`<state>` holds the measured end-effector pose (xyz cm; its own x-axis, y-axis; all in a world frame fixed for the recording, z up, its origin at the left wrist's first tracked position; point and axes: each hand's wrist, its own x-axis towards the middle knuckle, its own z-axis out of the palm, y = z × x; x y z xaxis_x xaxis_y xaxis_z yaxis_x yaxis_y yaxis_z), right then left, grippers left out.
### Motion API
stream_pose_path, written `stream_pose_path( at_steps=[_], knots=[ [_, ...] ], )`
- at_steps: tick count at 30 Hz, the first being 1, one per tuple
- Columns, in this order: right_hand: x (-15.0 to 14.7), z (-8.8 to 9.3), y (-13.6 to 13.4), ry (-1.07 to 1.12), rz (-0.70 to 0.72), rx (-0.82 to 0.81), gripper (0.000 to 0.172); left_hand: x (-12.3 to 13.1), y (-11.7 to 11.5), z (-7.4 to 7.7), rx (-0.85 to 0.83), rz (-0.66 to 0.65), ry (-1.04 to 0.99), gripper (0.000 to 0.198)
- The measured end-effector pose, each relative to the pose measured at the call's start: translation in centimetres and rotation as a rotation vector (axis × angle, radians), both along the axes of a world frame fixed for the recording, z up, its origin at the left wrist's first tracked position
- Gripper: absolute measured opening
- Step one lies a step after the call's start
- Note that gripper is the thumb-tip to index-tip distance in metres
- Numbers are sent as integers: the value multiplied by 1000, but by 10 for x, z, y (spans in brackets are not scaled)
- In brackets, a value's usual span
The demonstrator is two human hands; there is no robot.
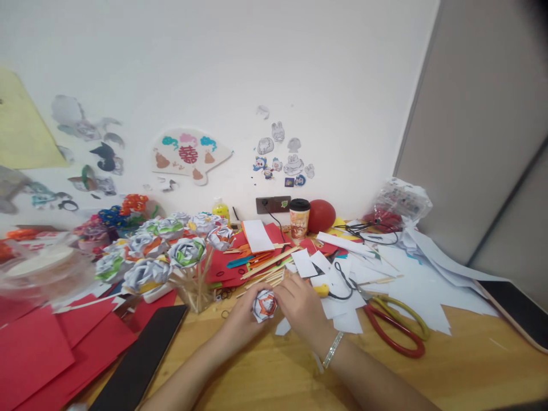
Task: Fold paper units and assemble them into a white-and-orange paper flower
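A small paper flower [264, 306], white with orange and dark patches, sits between my two hands above the near middle of the wooden table [265, 382]. My left hand [242, 315] is closed around its left side. On the other side, the bent fingers of my right hand [298, 302] press on the flower's right edge; the fingertips are partly hidden. A bracelet is on my right wrist. Thin wooden sticks [269, 275] lie just behind my hands. Several finished-looking paper flowers [187, 252] with green, orange and yellow petals stand to the left.
Red-and-yellow-handled scissors [396, 325] lie right of my right arm, beside white paper scraps [342, 311]. Red paper sheets [38, 354] and a black flat object [141, 357] lie left. Behind stand a lidded paper cup [299, 220], a red balloon [322, 215] and a yellow bottle [221, 211].
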<state>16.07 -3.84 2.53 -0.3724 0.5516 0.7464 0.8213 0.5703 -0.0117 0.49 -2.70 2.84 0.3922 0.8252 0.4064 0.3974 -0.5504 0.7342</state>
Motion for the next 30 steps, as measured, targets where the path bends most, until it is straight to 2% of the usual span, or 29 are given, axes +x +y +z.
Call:
stream_pose_path(
  at_steps=[9,14,18,30],
  knots=[
    [0,0,-1,18,-8,20,21,0,2,-3,11,1,-3,36],
    [1,6,-2,153,68,-86,21,0,0,0,-2,-11,-10,35],
    [3,12,-6,317,118,-199,14,0,-2,4,-16,-11,-22,35],
    [3,10,-2,326,163,-154,22,0,-7,9,-67,-33,-82,36]
  ],
)
